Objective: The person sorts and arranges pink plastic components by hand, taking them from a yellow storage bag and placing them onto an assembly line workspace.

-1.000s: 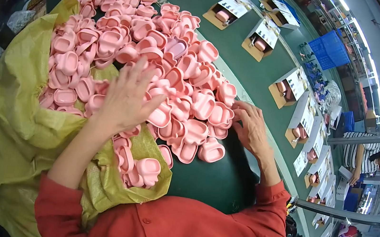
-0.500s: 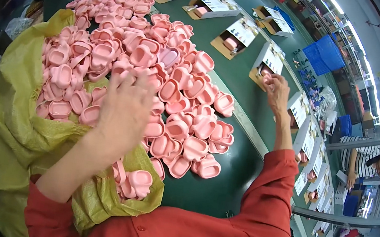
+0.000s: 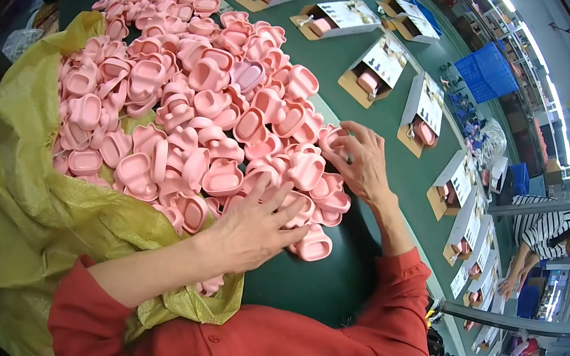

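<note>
Left hand (image 3: 258, 221) spread flat on pink silicone cases (image 3: 192, 115), hiding those beneath; right hand (image 3: 362, 163) fingers curled on pile edge, grip unclear; yellow bag (image 3: 21, 215) cut off at the frame edge.

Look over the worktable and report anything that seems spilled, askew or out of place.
The pink moulded pieces lie in a loose, jumbled heap spilling off the yellow bag onto the green table. The left hand and right hand rest on it. The open boxes sit in a row.
</note>
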A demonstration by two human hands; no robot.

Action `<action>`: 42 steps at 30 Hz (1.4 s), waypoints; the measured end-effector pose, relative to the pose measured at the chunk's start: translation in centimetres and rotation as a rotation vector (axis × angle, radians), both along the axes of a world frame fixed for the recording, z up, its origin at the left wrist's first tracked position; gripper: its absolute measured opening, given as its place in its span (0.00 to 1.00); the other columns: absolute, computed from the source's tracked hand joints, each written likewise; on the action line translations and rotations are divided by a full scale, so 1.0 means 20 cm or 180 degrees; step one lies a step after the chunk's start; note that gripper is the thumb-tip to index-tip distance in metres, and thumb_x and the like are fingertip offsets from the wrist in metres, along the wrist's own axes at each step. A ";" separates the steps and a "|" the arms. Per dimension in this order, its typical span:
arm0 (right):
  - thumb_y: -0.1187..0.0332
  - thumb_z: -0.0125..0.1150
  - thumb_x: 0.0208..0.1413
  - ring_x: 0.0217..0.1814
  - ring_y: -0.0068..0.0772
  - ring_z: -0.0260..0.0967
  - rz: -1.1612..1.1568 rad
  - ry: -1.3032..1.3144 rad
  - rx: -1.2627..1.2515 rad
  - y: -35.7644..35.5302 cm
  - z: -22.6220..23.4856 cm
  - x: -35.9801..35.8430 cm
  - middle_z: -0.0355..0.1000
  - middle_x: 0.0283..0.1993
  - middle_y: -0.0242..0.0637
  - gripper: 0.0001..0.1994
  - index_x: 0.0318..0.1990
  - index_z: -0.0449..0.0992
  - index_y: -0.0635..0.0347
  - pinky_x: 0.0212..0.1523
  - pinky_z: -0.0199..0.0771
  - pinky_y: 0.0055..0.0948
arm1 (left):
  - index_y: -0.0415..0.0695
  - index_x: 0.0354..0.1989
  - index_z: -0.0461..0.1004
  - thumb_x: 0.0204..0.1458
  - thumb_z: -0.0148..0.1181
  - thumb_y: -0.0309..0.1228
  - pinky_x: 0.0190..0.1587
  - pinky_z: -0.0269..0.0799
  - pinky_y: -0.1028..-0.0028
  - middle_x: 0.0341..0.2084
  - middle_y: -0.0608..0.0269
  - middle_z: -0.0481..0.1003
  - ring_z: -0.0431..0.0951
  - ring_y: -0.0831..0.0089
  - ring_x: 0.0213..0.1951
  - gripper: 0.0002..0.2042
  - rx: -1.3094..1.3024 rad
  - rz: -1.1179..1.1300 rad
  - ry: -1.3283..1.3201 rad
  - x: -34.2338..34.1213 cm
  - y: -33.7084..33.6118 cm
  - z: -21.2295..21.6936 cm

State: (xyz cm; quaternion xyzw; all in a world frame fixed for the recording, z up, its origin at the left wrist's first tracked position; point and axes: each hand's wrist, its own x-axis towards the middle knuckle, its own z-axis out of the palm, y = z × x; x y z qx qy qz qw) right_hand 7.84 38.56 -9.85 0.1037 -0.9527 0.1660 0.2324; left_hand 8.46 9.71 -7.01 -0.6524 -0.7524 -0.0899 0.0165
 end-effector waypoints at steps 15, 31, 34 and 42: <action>0.59 0.60 0.58 0.62 0.49 0.66 -0.1986 0.0745 0.0639 0.61 -0.11 -0.27 0.73 0.57 0.43 0.12 0.42 0.83 0.54 0.63 0.57 0.47 | 0.42 0.44 0.77 0.51 0.60 0.31 0.67 0.51 0.41 0.62 0.53 0.66 0.63 0.48 0.64 0.12 0.0535 0.1518 0.0562 -0.19 -0.24 0.13; 0.66 0.68 0.53 0.54 0.44 0.71 -0.0871 0.0063 -0.0702 0.31 -0.12 -0.08 0.76 0.53 0.40 0.09 0.38 0.80 0.62 0.54 0.67 0.42 | 0.45 0.49 0.76 0.53 0.61 0.34 0.68 0.50 0.47 0.66 0.55 0.62 0.58 0.51 0.67 0.15 0.0579 0.1463 0.0184 -0.26 -0.32 0.17; 0.65 0.67 0.54 0.45 0.42 0.75 -0.0712 0.0623 -0.0329 0.42 -0.02 -0.26 0.77 0.51 0.41 0.09 0.36 0.81 0.62 0.44 0.75 0.40 | 0.46 0.51 0.76 0.53 0.61 0.35 0.68 0.50 0.48 0.66 0.54 0.62 0.58 0.51 0.67 0.17 0.0592 0.1469 0.0171 -0.26 -0.32 0.17; 0.61 0.66 0.45 0.53 0.43 0.72 -0.2433 0.0550 0.0721 0.65 -0.05 -0.50 0.76 0.50 0.40 0.12 0.36 0.83 0.55 0.50 0.66 0.49 | 0.54 0.59 0.74 0.54 0.62 0.41 0.66 0.49 0.43 0.65 0.51 0.63 0.59 0.49 0.67 0.22 0.0592 0.1589 0.0160 -0.28 -0.39 0.21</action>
